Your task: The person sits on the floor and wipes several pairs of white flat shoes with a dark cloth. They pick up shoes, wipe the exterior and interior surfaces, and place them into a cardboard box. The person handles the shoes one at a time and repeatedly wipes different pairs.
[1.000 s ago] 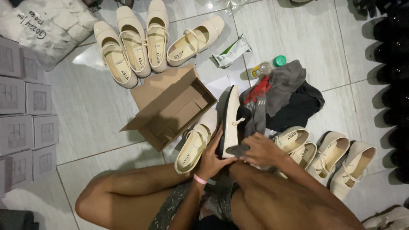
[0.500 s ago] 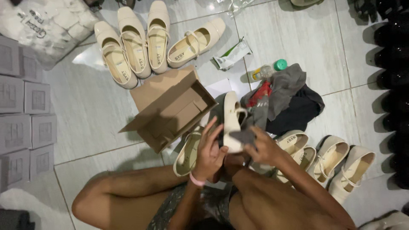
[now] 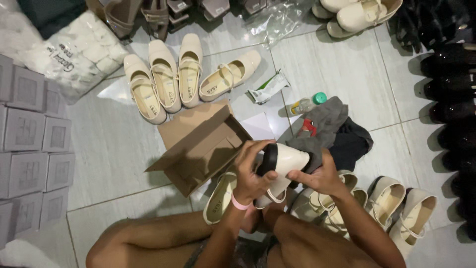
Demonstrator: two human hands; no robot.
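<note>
Two hands on one cream shoe [image 3: 285,161] above the lap, left hand [image 3: 253,173] clasped round its black heel, right hand [image 3: 320,177] pinching the toe side with a grey cloth [image 3: 325,124], shoe's strap partly hidden, open cardboard box [image 3: 201,144] just beside.

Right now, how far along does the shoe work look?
Done, apparently: four cream shoes lie lined up on the tiles. In hand: the left hand grips a cream shoe by its dark heel; the right hand holds a grey cloth against it. Left: more cream shoes by the right knee; the open cardboard box looks empty.
</note>
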